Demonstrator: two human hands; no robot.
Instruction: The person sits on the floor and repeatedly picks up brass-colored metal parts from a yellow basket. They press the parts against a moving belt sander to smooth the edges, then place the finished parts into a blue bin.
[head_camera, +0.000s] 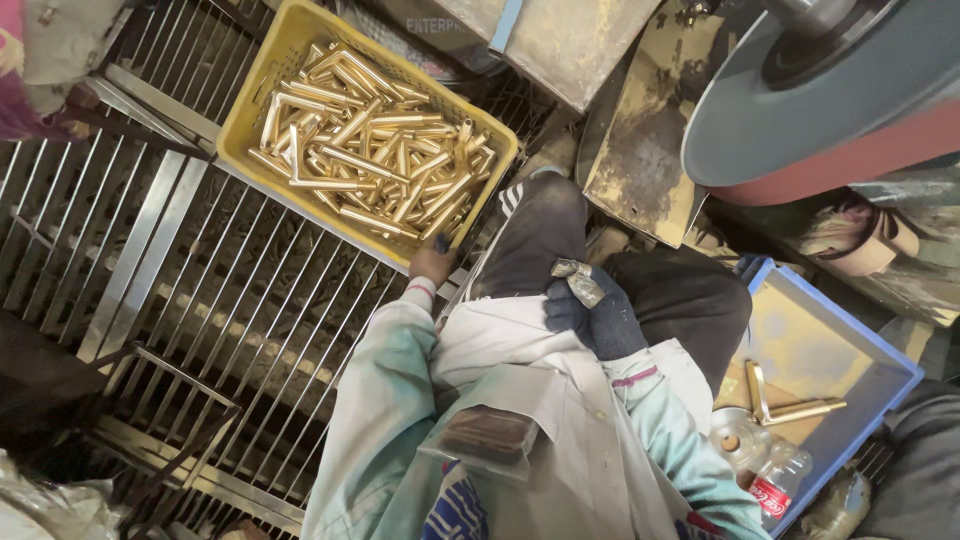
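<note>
The left hand (432, 262), bare, grips the near rim of the yellow crate (250, 95) holding brass tubes (375, 150); the gloved right hand (592, 312) is closed around a crumpled grey rag (578, 280) on the knee.

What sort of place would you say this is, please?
Probably a small metal polishing workshop: a yellow crate full of brass rods, a large abrasive wheel, and grimy metal racks on the floor.
</note>
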